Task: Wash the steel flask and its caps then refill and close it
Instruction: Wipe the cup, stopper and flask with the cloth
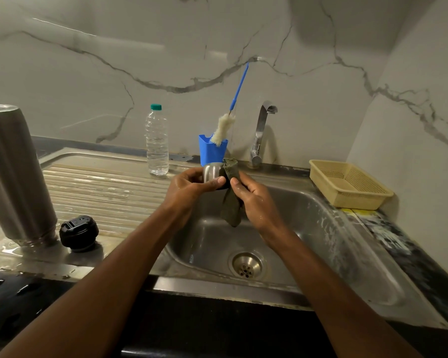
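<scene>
**Steel cap held over sink, scrub pad applied**

Steel flask (16,177): stood mouth-down and leaning on the ribbed drainboard (109,187) at far left; brushed grey body, wet film seen around its base.

Black inner cap (79,233): set on the drainboard just beside the flask.

Left hand (192,187): raised above the sink basin (282,228), fingers and thumb curled round the steel cup cap (212,171). The cap is seen as a small shiny cylinder, largely covered by the grip.

Scrub pad (230,202): dark green, limp, pressed against the cap's right side and hung down below it.

Right hand (254,200): pad pinched between thumb and curled fingers, wrist angled inward.
</scene>
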Action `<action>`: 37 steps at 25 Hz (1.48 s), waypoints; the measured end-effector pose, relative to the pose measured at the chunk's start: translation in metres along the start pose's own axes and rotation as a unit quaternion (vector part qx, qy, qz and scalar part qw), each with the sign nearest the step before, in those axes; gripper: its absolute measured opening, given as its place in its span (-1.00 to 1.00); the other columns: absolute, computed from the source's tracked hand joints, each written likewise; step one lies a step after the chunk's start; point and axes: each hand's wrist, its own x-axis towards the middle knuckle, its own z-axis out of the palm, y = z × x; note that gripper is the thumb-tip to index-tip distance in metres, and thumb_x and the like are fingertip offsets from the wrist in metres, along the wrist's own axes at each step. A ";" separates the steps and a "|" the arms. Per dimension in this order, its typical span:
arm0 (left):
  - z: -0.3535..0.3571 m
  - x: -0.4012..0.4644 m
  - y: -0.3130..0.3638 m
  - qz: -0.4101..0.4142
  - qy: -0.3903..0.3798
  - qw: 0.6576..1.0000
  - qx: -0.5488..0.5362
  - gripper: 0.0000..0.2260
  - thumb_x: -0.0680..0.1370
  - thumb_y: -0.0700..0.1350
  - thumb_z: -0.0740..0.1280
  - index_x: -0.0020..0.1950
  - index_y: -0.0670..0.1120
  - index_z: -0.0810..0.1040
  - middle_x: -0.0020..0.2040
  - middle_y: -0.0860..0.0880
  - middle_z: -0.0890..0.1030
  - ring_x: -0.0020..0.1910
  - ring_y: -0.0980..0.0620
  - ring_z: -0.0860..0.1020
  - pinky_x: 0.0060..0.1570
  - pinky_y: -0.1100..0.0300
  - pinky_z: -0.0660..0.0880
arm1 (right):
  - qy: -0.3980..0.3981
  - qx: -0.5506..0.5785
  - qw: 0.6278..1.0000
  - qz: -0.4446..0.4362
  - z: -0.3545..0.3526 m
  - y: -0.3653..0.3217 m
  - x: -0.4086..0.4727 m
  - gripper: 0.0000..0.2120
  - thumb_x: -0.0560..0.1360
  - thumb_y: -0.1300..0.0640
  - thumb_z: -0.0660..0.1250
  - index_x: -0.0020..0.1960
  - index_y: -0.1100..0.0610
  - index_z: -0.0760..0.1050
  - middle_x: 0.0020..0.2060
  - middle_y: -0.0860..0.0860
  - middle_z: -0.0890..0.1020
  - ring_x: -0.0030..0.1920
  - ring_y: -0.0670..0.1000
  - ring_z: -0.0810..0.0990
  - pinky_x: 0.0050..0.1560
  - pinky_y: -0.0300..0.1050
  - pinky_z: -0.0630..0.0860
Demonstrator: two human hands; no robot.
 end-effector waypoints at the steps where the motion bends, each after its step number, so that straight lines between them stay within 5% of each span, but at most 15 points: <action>1: 0.003 -0.001 0.001 0.003 -0.006 1.000 0.002 -0.54 0.34 -0.02 0.59 0.19 -0.09 0.63 0.04 -0.08 0.73 0.04 0.01 0.71 0.10 0.12 0.61 | 0.013 0.002 1.000 0.000 -0.001 -0.001 0.001 -0.71 0.72 0.05 0.18 0.41 -0.15 0.48 0.22 -0.16 0.64 0.25 -0.21 0.57 0.34 -0.21 0.48; 5: 0.007 0.002 0.000 -0.018 0.016 0.998 -0.050 -0.37 0.27 -0.02 0.61 0.27 -0.16 0.53 0.09 -0.15 0.70 0.07 -0.06 0.71 0.13 0.08 0.62 | 0.025 -0.011 1.000 0.004 -0.005 0.001 0.003 -0.68 0.72 0.02 0.18 0.46 -0.14 0.44 0.21 -0.15 0.63 0.26 -0.14 0.57 0.29 -0.16 0.50; 9: 0.000 0.003 0.001 -0.026 0.015 0.997 -0.078 -0.62 0.42 -0.05 0.49 0.20 -0.11 0.58 0.01 -0.04 0.73 0.13 -0.02 0.69 0.08 0.20 0.60 | -0.015 -0.035 0.999 0.000 -0.001 0.002 0.000 -0.66 0.72 0.03 0.18 0.48 -0.14 0.45 0.27 -0.14 0.63 0.24 -0.26 0.56 0.20 -0.36 0.49; 13: 0.004 0.002 0.001 -0.040 -0.046 0.994 -0.091 -0.75 0.61 -0.14 0.37 0.26 -0.17 0.61 0.13 -0.13 0.70 0.18 -0.05 0.66 0.18 0.13 0.60 | 0.018 -0.024 0.999 0.017 -0.008 0.000 0.002 -0.77 0.72 0.00 0.18 0.29 -0.29 0.43 0.06 -0.24 0.64 -0.01 -0.35 0.62 -0.06 -0.43 0.52; 21: 0.008 -0.002 0.004 -0.023 -0.076 0.996 -0.038 -0.61 0.44 -0.03 0.49 0.23 -0.12 0.65 0.13 -0.10 0.71 0.20 -0.01 0.65 0.24 0.12 0.57 | 0.032 -0.057 0.998 0.014 -0.008 0.005 0.004 -0.73 0.72 -0.03 0.16 0.39 -0.18 0.46 0.13 -0.16 0.65 0.16 -0.19 0.60 0.19 -0.17 0.56; 24: 0.007 -0.002 0.003 -0.018 -0.064 0.998 -0.006 -0.60 0.40 -0.03 0.55 0.21 -0.09 0.67 0.10 -0.07 0.72 0.15 0.00 0.67 0.19 0.12 0.59 | 0.031 -0.064 0.997 0.019 -0.009 0.005 0.004 -0.79 0.72 -0.01 0.17 0.26 -0.29 0.45 0.07 -0.26 0.62 0.14 -0.20 0.59 0.23 -0.11 0.56; 30: -0.002 0.004 0.002 -0.044 0.023 0.996 -0.078 -0.46 0.35 -0.14 0.61 0.26 -0.24 0.53 0.14 -0.22 0.68 0.09 -0.11 0.71 0.12 0.03 0.65 | -0.007 -0.048 0.999 0.017 -0.010 -0.003 -0.002 -0.70 0.72 0.04 0.18 0.35 -0.30 0.43 0.08 -0.40 0.57 0.04 -0.49 0.53 0.02 -0.56 0.45; 37: 0.005 0.002 0.000 -0.029 -0.062 0.994 -0.082 -0.67 0.54 -0.28 0.43 0.31 -0.20 0.56 0.14 -0.12 0.71 0.18 -0.05 0.67 0.16 0.14 0.61 | 0.028 -0.032 0.999 0.022 -0.015 0.003 0.004 -0.63 0.72 -0.01 0.18 0.51 -0.09 0.42 0.20 -0.13 0.63 0.22 -0.14 0.59 0.11 -0.28 0.51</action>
